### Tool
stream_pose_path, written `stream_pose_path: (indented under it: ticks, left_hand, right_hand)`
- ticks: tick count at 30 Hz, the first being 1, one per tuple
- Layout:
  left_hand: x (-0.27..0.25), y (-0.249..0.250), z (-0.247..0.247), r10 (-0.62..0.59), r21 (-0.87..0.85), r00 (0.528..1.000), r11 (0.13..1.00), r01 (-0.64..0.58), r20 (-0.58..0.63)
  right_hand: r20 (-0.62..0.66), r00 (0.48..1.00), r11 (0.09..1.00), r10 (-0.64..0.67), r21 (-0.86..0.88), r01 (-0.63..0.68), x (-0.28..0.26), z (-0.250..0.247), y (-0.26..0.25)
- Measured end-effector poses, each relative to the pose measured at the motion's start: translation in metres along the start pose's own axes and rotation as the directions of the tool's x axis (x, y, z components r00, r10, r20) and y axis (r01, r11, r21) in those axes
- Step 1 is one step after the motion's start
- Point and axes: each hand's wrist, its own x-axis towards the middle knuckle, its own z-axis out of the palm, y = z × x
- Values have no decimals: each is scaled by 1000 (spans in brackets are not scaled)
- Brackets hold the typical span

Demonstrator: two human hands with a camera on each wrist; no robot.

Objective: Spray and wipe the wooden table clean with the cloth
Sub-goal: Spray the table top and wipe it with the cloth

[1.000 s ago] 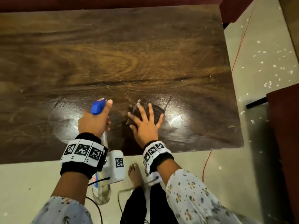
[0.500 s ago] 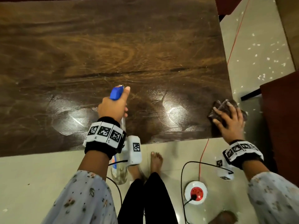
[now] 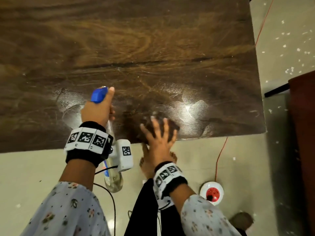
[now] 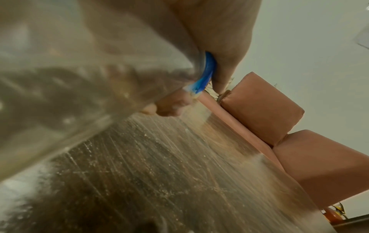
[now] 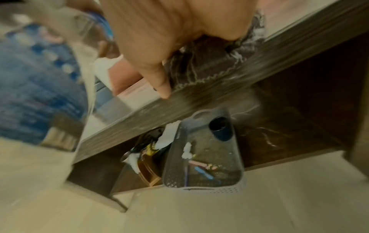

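The dark wooden table (image 3: 136, 48) fills the head view, with wet streaks near its front edge. My left hand (image 3: 97, 108) grips a clear spray bottle (image 3: 113, 179) with a blue nozzle (image 3: 98, 95), held over the table's front edge; the bottle (image 4: 60, 78) crowds the left wrist view. My right hand (image 3: 158, 133) presses a dark brown cloth (image 3: 172, 125) flat on the table with fingers spread, right at the front edge. In the right wrist view the cloth (image 5: 209, 63) lies under my palm (image 5: 169, 31) on the table edge (image 5: 199, 97).
A red cord (image 3: 219, 159) runs over the pale floor to a round white socket (image 3: 212, 193). A dark red seat (image 3: 303, 133) stands at the right. Below the tabletop a grey perforated basket (image 5: 203, 173) holds small items. Orange cushions (image 4: 279, 126) lie beyond the table.
My right hand has swept the cloth from the table's right front corner back leftward to the middle of the front edge. The left hand kept hold of the bottle.
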Motion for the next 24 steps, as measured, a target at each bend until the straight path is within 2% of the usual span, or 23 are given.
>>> stream_pose_path:
  ticks: [2,4,6,8,12,15,17,19,21,22,24]
  left_hand:
    - [-1,-2,-3,17,27,1000,999,-17,-10]
    - [-4,0,-5,19,32,1000,999,-19,-6]
    - [-7,6,-3,12,15,1000,1000,-12,-5]
    - [-11,15,3,24,17,1000,1000,-24,4]
    - [-18,28,19,45,-2,998,999,-45,34]
    - [-24,33,32,37,-52,998,998,-34,57]
    - [-27,32,39,29,-48,996,999,-24,89]
    - [-31,33,42,28,-52,995,998,-24,91]
    - [-37,39,38,31,-52,995,998,-26,95]
    - [-42,43,36,32,-50,995,998,-27,93]
    - [-50,54,27,41,-27,996,999,-40,75]
  right_hand:
    - [47,988,987,-149,-59,152,-2,12,-21]
    - [109,956,951,-272,-121,285,-3,16,-21]
    - [150,911,902,-384,-152,405,-6,10,0]
    - [133,892,882,-432,-145,448,-11,-3,37]
    - [63,956,909,-287,-297,293,-25,-39,134]
    - [-64,991,921,-119,-379,86,-35,-70,208]
    - [-118,993,927,29,-369,-71,-36,-95,242]
    - [-89,968,921,236,-298,-252,-32,-122,261]
    - [-11,891,865,453,-235,-443,-29,-147,266]
    - [17,856,838,516,-215,-501,-28,-156,265]
    - [42,823,813,567,-185,-552,-27,-170,261]
